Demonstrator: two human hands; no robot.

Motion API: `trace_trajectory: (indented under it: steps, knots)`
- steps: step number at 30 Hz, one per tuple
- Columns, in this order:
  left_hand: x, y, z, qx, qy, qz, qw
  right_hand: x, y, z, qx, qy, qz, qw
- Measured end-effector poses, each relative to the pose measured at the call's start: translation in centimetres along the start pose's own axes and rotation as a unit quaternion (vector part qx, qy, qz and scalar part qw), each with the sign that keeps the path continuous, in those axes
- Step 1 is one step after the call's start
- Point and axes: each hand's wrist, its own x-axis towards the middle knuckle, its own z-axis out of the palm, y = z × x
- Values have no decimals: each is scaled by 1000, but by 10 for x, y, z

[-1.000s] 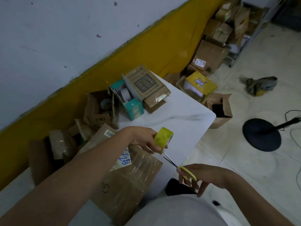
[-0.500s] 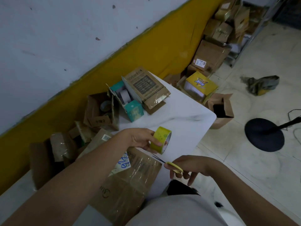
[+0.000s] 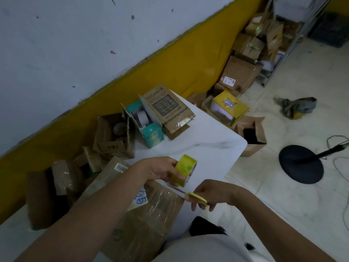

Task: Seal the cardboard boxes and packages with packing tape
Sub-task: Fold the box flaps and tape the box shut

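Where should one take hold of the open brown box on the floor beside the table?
Probably pinch one wall at its top rim, from above: the open brown box stands upright, its mouth faces up, and the rim is free.

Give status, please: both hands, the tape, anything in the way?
Left hand grips yellow tape roll. Right hand holds scissors, blades toward roll. Taped box lies on table below. Nothing visibly in the way.

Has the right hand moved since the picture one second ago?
Yes. The right hand with the scissors came left, closer to the taped box.
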Motion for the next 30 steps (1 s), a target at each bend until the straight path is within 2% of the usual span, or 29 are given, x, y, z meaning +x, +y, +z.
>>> trace_trajectory:
  steps: [3, 6, 9, 11, 15, 19, 23, 27, 30]
  knots:
    - [1, -1, 1, -19, 12, 4, 1000, -2, 7, 5, 8, 32, -44, 999]
    - [6, 2, -2, -97, 85, 23, 991, 1, 15, 14, 1, 83, -68, 994]
    - [11, 1, -8, -186, 149, 24, 971, 5, 22, 21, 8, 126, -56, 990]
    - [13, -1, -8, -191, 180, 5, 965, 4, 29, 17, 9, 149, -36, 988]
    - [18, -6, -10, -204, 226, -1, 952, 7, 51, -2, -73, 172, -12, 982]
    - [22, -3, -12, -233, 230, 30, 945, 47, 64, -26, -187, 229, 81, 952]
    - [28, 2, -13, -279, 217, 56, 934, 100, 72, -48, -197, 291, 130, 927]
    - [23, 8, -18, -322, 212, 87, 918, 143, 77, -65, -173, 247, 144, 942]
    - [6, 11, -26, -326, 225, 111, 911, 151, 50, -78, -144, 261, 90, 950]
